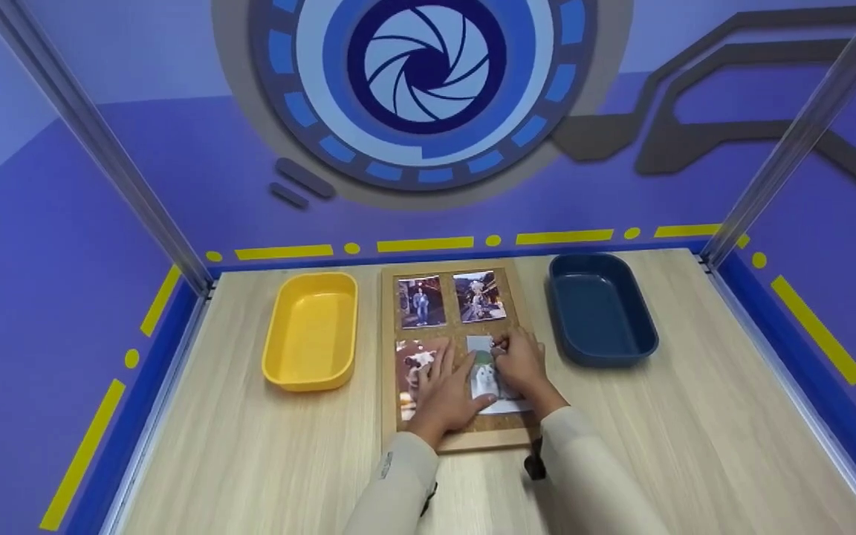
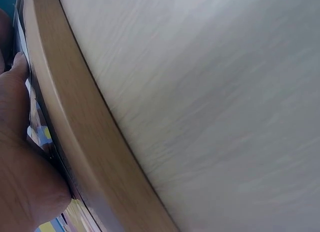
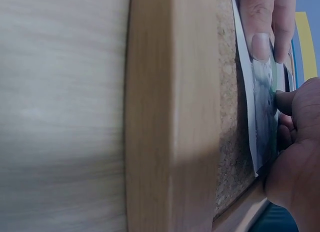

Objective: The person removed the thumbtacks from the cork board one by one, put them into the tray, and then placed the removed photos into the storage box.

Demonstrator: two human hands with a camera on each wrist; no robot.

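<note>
A cork board with a wooden frame lies on the table and bears several photos. My left hand rests with fingers spread across the lower part, over the dog photo and the left edge of a photo of a white animal. The thumb lies on that animal photo, whose edge stands a little off the cork in the right wrist view. My right hand, fingers curled, pinches a small dark object at this photo's upper right; its kind I cannot tell, as the fingers mostly hide it.
Two person photos, one on the left and one on the right, lie along the board's top. A yellow tray stands left of the board, a dark blue tray to its right. Purple walls enclose the table's back and sides.
</note>
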